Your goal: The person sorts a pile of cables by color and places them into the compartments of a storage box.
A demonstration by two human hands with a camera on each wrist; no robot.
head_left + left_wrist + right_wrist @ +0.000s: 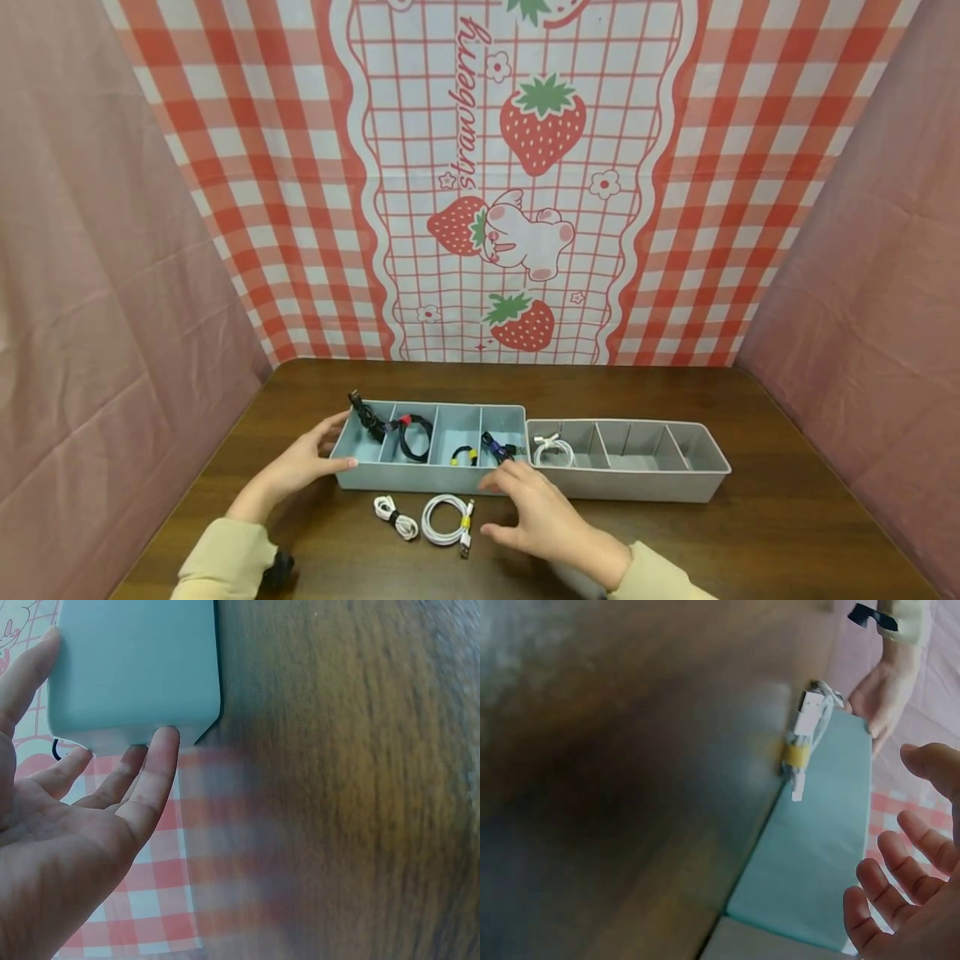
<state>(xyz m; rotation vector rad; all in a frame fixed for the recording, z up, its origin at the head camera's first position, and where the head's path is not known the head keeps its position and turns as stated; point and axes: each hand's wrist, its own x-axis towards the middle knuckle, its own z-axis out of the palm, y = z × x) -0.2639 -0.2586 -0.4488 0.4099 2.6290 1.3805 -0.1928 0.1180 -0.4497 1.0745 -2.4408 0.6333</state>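
My left hand (296, 462) rests on the left end of a blue divided organizer box (412, 478), thumb at the front rim and fingers along the end wall (150, 739). Holding nothing, my right hand (536, 512) hovers by the box's front right, fingers loosely spread. Inside the box lie a black cable bundle (367, 419), a black coiled cable with a red tie (406, 420), a small black cable with yellow ties (472, 456) and a dark cable with a blue tie (495, 448). On the table in front sits a white coiled cable with a yellow tie (466, 522), beside a white cable with a black tie (405, 526).
A grey divided organizer box (630, 485) adjoins the blue one on the right, with a white coiled cable (555, 443) in its left compartment. Both stand on a brown wooden table (787, 533). A strawberry-print checked cloth (480, 325) hangs behind, with pink curtains (112, 333) at both sides.
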